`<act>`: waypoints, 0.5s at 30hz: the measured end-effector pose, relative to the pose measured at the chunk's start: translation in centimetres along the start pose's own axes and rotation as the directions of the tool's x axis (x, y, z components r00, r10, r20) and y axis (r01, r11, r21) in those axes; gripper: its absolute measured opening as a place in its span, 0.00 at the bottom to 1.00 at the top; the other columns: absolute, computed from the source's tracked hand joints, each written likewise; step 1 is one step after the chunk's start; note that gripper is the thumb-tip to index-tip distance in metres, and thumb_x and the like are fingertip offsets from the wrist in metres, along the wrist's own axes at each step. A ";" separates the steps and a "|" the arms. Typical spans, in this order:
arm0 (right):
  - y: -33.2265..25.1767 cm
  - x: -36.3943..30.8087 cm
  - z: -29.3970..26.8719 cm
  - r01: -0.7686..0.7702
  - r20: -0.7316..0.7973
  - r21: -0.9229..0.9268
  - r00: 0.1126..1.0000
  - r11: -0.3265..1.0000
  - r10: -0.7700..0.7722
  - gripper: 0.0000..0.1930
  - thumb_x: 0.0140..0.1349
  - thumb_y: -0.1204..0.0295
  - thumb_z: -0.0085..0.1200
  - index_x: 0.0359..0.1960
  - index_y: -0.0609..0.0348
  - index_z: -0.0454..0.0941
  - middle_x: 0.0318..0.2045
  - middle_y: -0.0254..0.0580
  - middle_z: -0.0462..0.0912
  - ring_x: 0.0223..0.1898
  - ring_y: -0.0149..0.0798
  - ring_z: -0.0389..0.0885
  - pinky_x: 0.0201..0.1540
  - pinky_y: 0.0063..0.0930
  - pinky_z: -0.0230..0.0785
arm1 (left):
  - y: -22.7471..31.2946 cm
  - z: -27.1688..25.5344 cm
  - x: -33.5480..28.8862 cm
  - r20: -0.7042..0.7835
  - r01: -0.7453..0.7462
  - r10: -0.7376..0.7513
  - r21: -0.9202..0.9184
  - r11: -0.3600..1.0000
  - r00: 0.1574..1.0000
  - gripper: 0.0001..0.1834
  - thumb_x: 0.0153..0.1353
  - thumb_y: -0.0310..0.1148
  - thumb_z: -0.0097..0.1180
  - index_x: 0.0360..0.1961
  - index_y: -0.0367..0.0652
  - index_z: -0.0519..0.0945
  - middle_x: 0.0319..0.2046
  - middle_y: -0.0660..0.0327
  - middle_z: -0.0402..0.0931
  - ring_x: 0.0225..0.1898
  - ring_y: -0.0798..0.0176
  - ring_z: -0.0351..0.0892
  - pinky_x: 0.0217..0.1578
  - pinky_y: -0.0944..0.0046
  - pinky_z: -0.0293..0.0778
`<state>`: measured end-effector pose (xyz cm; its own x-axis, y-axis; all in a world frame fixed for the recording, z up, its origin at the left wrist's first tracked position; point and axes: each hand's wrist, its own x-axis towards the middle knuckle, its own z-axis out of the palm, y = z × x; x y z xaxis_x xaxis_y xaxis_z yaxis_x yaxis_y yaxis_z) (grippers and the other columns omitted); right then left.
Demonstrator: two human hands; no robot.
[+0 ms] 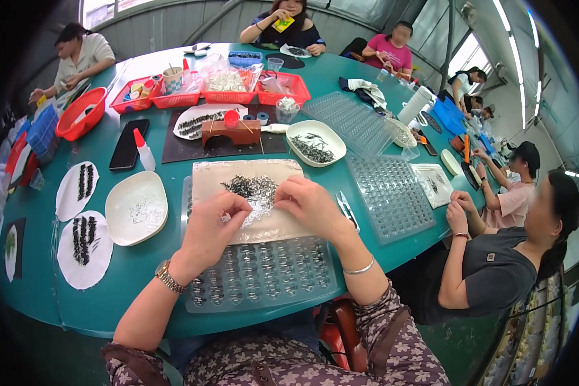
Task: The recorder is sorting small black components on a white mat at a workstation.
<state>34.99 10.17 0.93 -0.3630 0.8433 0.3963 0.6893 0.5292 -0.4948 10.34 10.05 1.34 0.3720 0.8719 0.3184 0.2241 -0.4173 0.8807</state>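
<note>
Thumb and fingertips are pressed together on both the left hand (213, 222) and the right hand (314, 204); whether either pinches a sliver cannot be told, since the fingers themselves hide the contact. Between and just beyond them lies a pile of dark slivers (243, 185) with pale flakes (261, 207), partly covered by the right fingertips. It rests on a beige board (220, 170), set across the far part of a clear moulded tray (264, 283) near the table's (145, 293) near edge. The board hides many of the tray's hollows, and what fills the others is hard to make out.

Left of the tray stands a white bowl (115, 209) of pale flakes; toward the table's left edge, dark rows run across two white paper discs (67, 255). To the tray's right lies a metal tool (349, 211), its tip partly hidden by the right wrist.

At the far edge, another person holds a yellow packet (282, 24), its print too small to read. Beyond the right edge, a neighbour's grey shirt (509, 273) bears a small pale tag (491, 257), equally illegible.
</note>
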 end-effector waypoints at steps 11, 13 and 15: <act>-1.4 -0.1 -2.5 -0.072 -0.028 0.110 0.997 0.991 0.076 0.03 0.61 0.80 0.59 0.36 0.62 0.82 0.37 0.36 0.82 0.31 0.33 0.79 0.36 0.26 0.72 | 2.1 0.9 0.2 0.001 -0.002 0.002 0.023 1.000 1.000 0.06 0.58 0.18 0.62 0.36 0.37 0.85 0.31 0.65 0.80 0.30 0.72 0.71 0.34 0.71 0.69; -1.7 0.0 -2.2 -0.059 -0.093 0.200 0.993 0.978 0.079 0.04 0.62 0.81 0.59 0.37 0.62 0.83 0.35 0.36 0.82 0.31 0.33 0.80 0.35 0.24 0.72 | 1.7 0.9 0.2 -0.002 -0.004 0.004 0.017 1.000 1.000 0.06 0.59 0.18 0.62 0.36 0.37 0.86 0.31 0.66 0.80 0.30 0.72 0.70 0.34 0.72 0.69; -1.9 0.3 -1.4 -0.040 -0.151 0.292 0.985 0.956 0.088 0.05 0.64 0.82 0.58 0.39 0.63 0.84 0.34 0.35 0.83 0.31 0.32 0.81 0.35 0.22 0.73 | 1.0 0.7 0.0 -0.009 0.001 -0.001 0.012 1.000 1.000 0.05 0.59 0.18 0.62 0.36 0.37 0.86 0.30 0.66 0.80 0.30 0.72 0.70 0.34 0.72 0.69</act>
<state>34.47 9.25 3.12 -0.2028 0.8627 0.4633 0.4903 0.4990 -0.7146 11.21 9.45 2.01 0.3639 0.8744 0.3211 0.2354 -0.4199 0.8765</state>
